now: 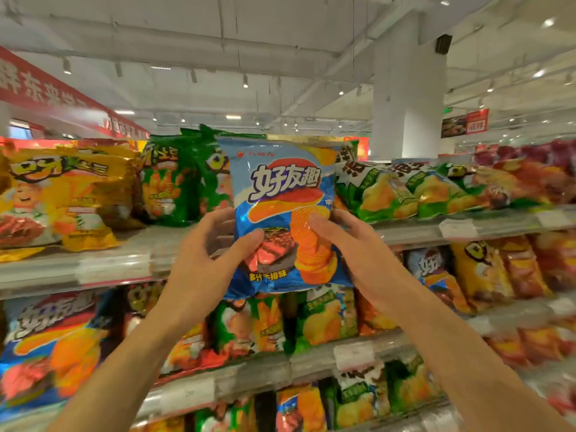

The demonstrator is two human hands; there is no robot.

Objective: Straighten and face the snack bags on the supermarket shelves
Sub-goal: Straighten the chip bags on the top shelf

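As both hands, left point(202, 260) and right point(352, 244), grip the blue crisp bag point(280, 213) mid-frame, we should seat it upright, label forward, on the top shelf point(124, 260).

A blue chip bag point(282, 213) stands upright with its front facing the camera, held up before the top shelf point(109, 263). The left hand point(205, 263) grips the bag's lower left edge, thumb across the front near the printed steak. The right hand point(352, 247) grips its lower right edge, thumb pressed on the pictured chips. Behind the blue chip bag stand green bags point(184, 182); left of it sit yellow bags point(62, 194), and right of it light-green bags point(405, 191) lean over. Below it, a lower shelf point(311, 363) carries more mixed bags.
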